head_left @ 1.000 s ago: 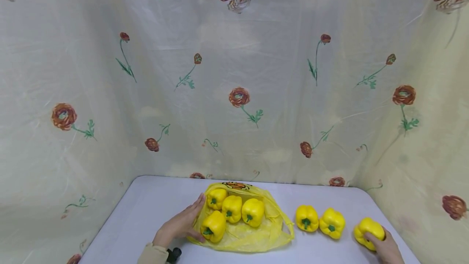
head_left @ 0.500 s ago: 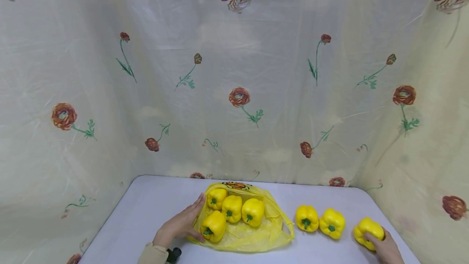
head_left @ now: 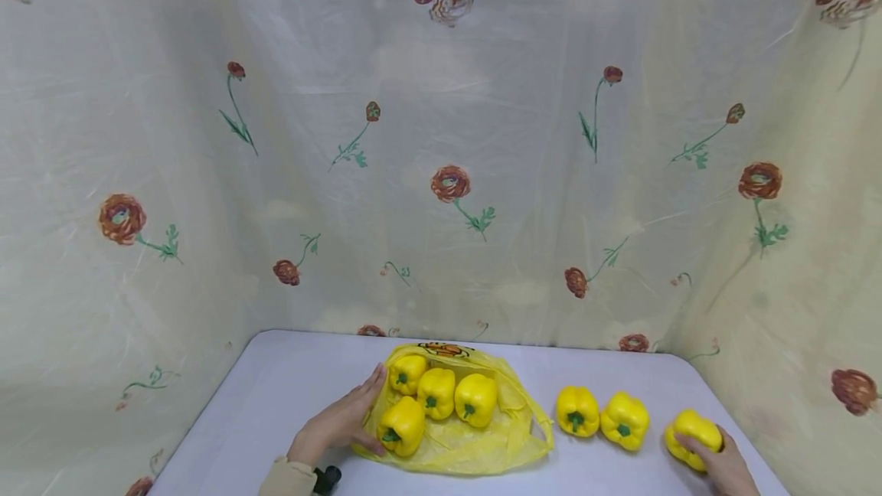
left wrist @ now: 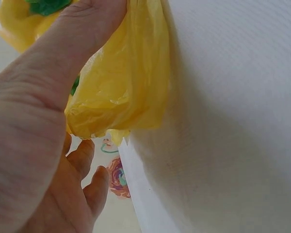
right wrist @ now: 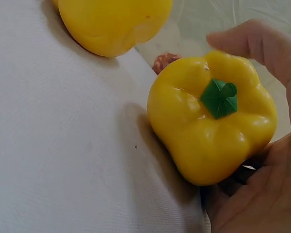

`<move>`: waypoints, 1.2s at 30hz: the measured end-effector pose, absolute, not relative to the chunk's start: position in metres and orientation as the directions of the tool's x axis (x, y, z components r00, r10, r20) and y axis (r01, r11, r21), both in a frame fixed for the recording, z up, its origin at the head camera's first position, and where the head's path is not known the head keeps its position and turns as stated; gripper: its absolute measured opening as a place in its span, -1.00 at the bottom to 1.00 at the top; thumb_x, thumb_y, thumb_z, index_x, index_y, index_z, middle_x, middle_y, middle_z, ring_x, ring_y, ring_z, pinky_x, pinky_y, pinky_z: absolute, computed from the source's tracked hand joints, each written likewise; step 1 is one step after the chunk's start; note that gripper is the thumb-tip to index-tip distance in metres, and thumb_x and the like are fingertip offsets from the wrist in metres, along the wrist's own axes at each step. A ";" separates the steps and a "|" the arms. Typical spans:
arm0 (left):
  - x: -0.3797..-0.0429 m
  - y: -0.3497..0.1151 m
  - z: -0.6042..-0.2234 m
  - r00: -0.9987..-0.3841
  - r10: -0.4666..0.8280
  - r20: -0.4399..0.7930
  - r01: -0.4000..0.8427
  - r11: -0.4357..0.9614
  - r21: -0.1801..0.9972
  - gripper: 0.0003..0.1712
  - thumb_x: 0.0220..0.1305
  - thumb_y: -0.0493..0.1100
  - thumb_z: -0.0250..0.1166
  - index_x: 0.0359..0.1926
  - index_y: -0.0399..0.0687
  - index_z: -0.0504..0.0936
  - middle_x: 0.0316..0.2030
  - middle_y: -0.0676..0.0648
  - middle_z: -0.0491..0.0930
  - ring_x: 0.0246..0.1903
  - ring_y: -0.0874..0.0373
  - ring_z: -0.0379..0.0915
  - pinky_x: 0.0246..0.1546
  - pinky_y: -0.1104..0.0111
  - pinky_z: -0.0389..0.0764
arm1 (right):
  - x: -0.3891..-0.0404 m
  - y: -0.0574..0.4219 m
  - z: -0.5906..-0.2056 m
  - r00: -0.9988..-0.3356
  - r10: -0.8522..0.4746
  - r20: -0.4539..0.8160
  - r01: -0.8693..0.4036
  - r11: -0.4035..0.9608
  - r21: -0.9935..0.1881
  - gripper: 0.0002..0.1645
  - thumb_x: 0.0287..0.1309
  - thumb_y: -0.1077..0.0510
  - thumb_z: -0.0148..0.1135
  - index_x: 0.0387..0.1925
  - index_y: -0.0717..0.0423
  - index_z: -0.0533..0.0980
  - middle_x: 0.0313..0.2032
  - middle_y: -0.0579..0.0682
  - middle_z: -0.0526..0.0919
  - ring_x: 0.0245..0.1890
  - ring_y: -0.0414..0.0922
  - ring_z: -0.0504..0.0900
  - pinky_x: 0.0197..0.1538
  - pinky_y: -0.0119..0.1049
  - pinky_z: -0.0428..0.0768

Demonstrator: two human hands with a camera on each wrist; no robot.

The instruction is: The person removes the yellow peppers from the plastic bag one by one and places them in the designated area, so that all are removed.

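A thin yellow plastic bag [head_left: 475, 450] lies on the table with several yellow bell peppers [head_left: 436, 393] at its mouth. My left hand [head_left: 341, 419] rests against the bag's left side, fingers extended and spread from the thumb. That thumb is at the front pepper [head_left: 401, 425]; in the left wrist view it lies across the bag [left wrist: 111, 92]. At the far right, my right hand [head_left: 726, 465] holds another bell pepper [head_left: 696, 435]. In the right wrist view, the thumb is over this pepper [right wrist: 208, 131], its green stem facing the camera, and the other fingers are partly hidden behind it.
Two more yellow bell peppers, one nearer the bag [head_left: 577, 410] and one further right [head_left: 625, 420], sit side by side between the bag and my right hand. The white table [head_left: 289, 373] is enclosed by a flower-patterned curtain [head_left: 524, 251].
My right thumb has shifted slightly left over the pepper. My left hand, the bag and the other peppers stay where they were.
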State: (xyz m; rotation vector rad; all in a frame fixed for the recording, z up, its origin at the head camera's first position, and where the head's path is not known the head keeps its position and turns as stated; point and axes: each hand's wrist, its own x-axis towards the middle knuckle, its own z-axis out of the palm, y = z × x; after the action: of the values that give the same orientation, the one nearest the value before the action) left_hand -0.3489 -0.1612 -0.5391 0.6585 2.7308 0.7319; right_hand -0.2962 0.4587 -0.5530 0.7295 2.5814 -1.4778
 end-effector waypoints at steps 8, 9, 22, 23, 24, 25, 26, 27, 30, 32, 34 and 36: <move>-0.348 -0.160 -0.537 -0.871 0.477 -0.114 0.359 0.780 0.513 0.54 -0.27 0.27 0.51 0.53 -0.12 -0.28 0.54 -0.15 -0.36 0.50 -0.12 -0.18 0.44 -0.08 0.01 | -0.297 0.452 -0.554 -0.840 0.455 -0.295 0.472 0.344 -0.812 0.51 0.09 -0.50 0.09 0.37 0.42 -0.58 0.39 0.54 -0.35 0.40 0.41 -0.15 0.44 0.27 -0.07; -0.348 -0.160 -0.537 -0.872 0.477 -0.114 0.360 0.780 0.511 0.54 -0.27 0.28 0.51 0.53 -0.12 -0.29 0.54 -0.15 -0.35 0.50 -0.12 -0.18 0.44 -0.07 0.02 | -0.297 0.452 -0.554 -0.836 0.465 -0.291 0.474 0.345 -0.810 0.51 0.10 -0.51 0.07 0.37 0.41 -0.61 0.39 0.53 -0.41 0.42 0.42 -0.23 0.45 0.26 -0.12; -0.349 -0.160 -0.539 -0.870 0.481 -0.110 0.362 0.773 0.521 0.54 -0.27 0.28 0.51 0.53 -0.11 -0.29 0.54 -0.15 -0.36 0.50 -0.13 -0.19 0.44 -0.10 0.02 | -0.294 0.453 -0.556 -0.841 0.483 -0.246 0.463 0.404 -0.789 0.45 0.15 -0.58 -0.17 0.32 0.42 -0.67 0.35 0.55 -0.52 0.39 0.46 -0.36 0.43 0.29 -0.21; -0.349 -0.160 -0.539 -0.870 0.480 -0.110 0.361 0.774 0.520 0.54 -0.27 0.28 0.51 0.53 -0.11 -0.29 0.54 -0.15 -0.36 0.50 -0.13 -0.18 0.43 -0.10 0.02 | -0.294 0.453 -0.556 -0.838 0.485 -0.251 0.466 0.396 -0.791 0.46 0.13 -0.59 -0.17 0.32 0.41 -0.67 0.35 0.54 -0.53 0.39 0.46 -0.37 0.43 0.29 -0.22; -0.348 -0.160 -0.539 -0.871 0.479 -0.110 0.360 0.774 0.521 0.54 -0.27 0.28 0.51 0.53 -0.11 -0.29 0.54 -0.15 -0.36 0.50 -0.13 -0.18 0.43 -0.10 0.02 | -0.295 0.454 -0.556 -0.837 0.486 -0.251 0.466 0.392 -0.793 0.47 0.13 -0.60 -0.17 0.32 0.41 -0.68 0.35 0.54 -0.54 0.39 0.46 -0.38 0.43 0.29 -0.23; -0.348 -0.160 -0.539 -0.871 0.478 -0.110 0.360 0.774 0.521 0.54 -0.27 0.28 0.51 0.53 -0.11 -0.29 0.54 -0.15 -0.36 0.50 -0.13 -0.17 0.43 -0.10 0.02 | -0.295 0.454 -0.557 -0.836 0.487 -0.254 0.466 0.385 -0.796 0.48 0.11 -0.61 -0.16 0.32 0.40 -0.68 0.35 0.53 -0.54 0.39 0.45 -0.38 0.43 0.28 -0.23; -0.348 -0.160 -0.539 -0.872 0.477 -0.109 0.359 0.775 0.520 0.53 -0.27 0.28 0.51 0.53 -0.11 -0.29 0.54 -0.15 -0.36 0.50 -0.14 -0.17 0.43 -0.10 0.03 | -0.295 0.454 -0.557 -0.835 0.488 -0.254 0.465 0.380 -0.800 0.48 0.11 -0.61 -0.16 0.32 0.40 -0.68 0.34 0.53 -0.55 0.39 0.45 -0.39 0.43 0.28 -0.24; -0.348 -0.160 -0.538 -0.872 0.477 -0.109 0.359 0.776 0.519 0.53 -0.27 0.28 0.51 0.53 -0.11 -0.28 0.54 -0.14 -0.36 0.49 -0.14 -0.16 0.43 -0.10 0.03 | -0.295 0.455 -0.557 -0.835 0.488 -0.253 0.463 0.377 -0.802 0.48 0.11 -0.61 -0.16 0.32 0.40 -0.68 0.34 0.53 -0.56 0.39 0.45 -0.40 0.43 0.28 -0.24; -0.347 -0.160 -0.538 -0.873 0.475 -0.109 0.358 0.776 0.519 0.53 -0.27 0.29 0.50 0.53 -0.11 -0.28 0.54 -0.14 -0.36 0.49 -0.14 -0.16 0.43 -0.10 0.03 | -0.294 0.457 -0.557 -0.843 0.482 -0.238 0.443 0.371 -0.816 0.47 0.13 -0.58 -0.13 0.32 0.40 -0.68 0.34 0.53 -0.57 0.39 0.45 -0.41 0.43 0.28 -0.24; -0.347 -0.160 -0.538 -0.873 0.475 -0.109 0.357 0.776 0.520 0.53 -0.27 0.29 0.50 0.53 -0.11 -0.28 0.54 -0.14 -0.36 0.49 -0.14 -0.16 0.43 -0.10 0.03 | -0.293 0.458 -0.555 -0.847 0.481 -0.226 0.431 0.373 -0.821 0.45 0.16 -0.55 -0.11 0.33 0.40 -0.67 0.34 0.53 -0.56 0.39 0.46 -0.40 0.43 0.28 -0.23; -0.348 -0.160 -0.538 -0.873 0.475 -0.108 0.357 0.775 0.521 0.53 -0.27 0.29 0.50 0.53 -0.11 -0.28 0.54 -0.14 -0.35 0.49 -0.14 -0.16 0.43 -0.10 0.03 | -0.292 0.459 -0.554 -0.848 0.485 -0.214 0.424 0.379 -0.823 0.43 0.18 -0.53 -0.10 0.34 0.41 -0.65 0.35 0.54 -0.54 0.39 0.46 -0.38 0.43 0.28 -0.20; -0.348 -0.160 -0.538 -0.872 0.477 -0.108 0.358 0.774 0.523 0.53 -0.27 0.29 0.50 0.53 -0.10 -0.28 0.54 -0.14 -0.35 0.49 -0.14 -0.17 0.43 -0.10 0.04 | -0.291 0.459 -0.553 -0.840 0.500 -0.212 0.429 0.372 -0.823 0.43 0.16 -0.53 -0.08 0.36 0.41 -0.61 0.36 0.52 -0.53 0.40 0.45 -0.36 0.44 0.26 -0.18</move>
State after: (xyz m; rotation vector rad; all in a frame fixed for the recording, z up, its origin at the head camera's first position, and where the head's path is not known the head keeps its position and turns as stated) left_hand -0.3483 -0.1601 -0.5384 0.6538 2.7337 0.7359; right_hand -0.2915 0.4590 -0.5529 0.9036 2.6614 -1.5600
